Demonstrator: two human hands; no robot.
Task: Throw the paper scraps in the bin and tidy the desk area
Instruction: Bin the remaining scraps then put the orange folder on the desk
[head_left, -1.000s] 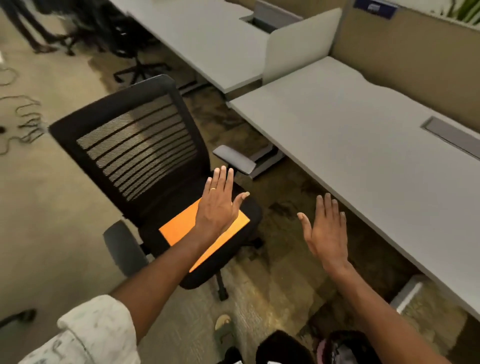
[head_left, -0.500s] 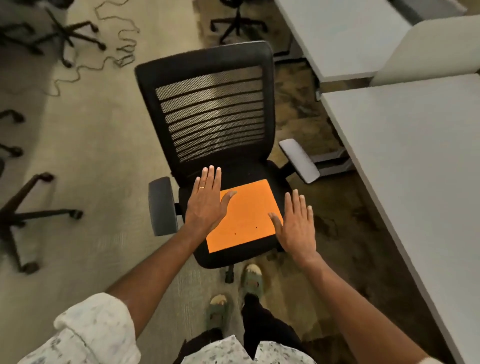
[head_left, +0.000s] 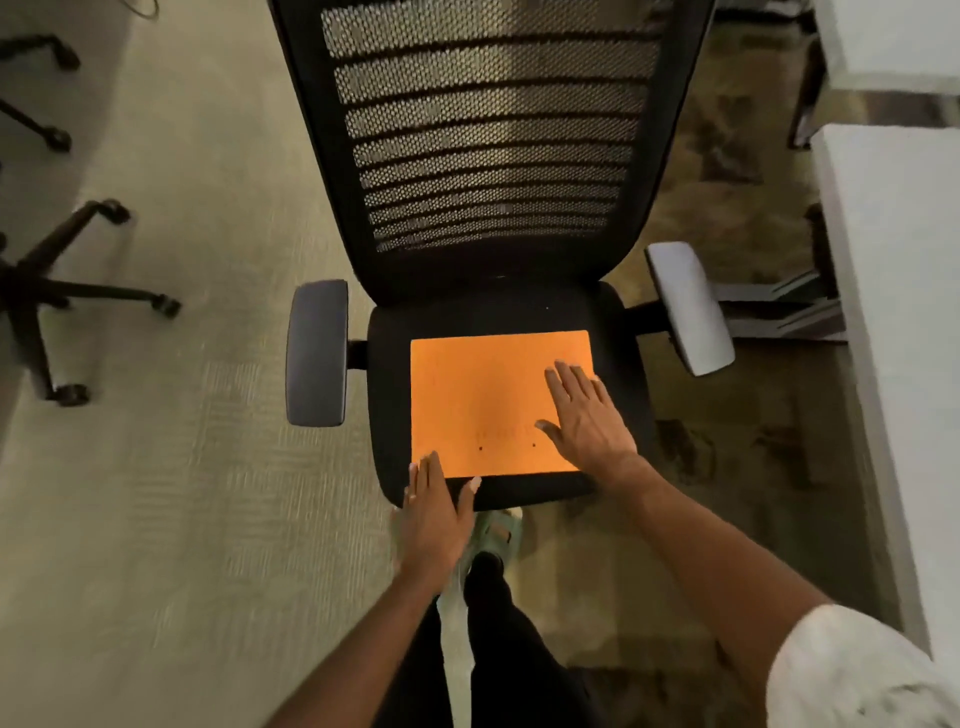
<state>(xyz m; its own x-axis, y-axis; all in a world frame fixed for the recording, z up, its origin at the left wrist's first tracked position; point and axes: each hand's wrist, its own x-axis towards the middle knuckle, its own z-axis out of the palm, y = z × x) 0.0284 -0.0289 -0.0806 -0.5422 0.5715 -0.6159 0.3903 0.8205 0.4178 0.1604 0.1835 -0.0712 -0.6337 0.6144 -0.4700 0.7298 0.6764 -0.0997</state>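
An orange sheet of paper (head_left: 488, 395) lies flat on the seat of a black mesh-backed office chair (head_left: 488, 156). My right hand (head_left: 587, 421) is spread flat over the sheet's right side, fingers apart. Over the sheet's near left corner and the seat's front edge is my left hand (head_left: 434, 514), fingers straight and holding nothing. No bin is in view.
The chair has a dark left armrest (head_left: 317, 353) and a grey right armrest (head_left: 688, 306). A white desk (head_left: 904, 291) runs along the right edge. Another chair's wheeled base (head_left: 47, 291) stands on the carpet at left. My feet are just in front of the seat.
The view has swung down and closer to the chair. My right hand moved onto the orange sheet, and my left hand drew back to its near left corner.
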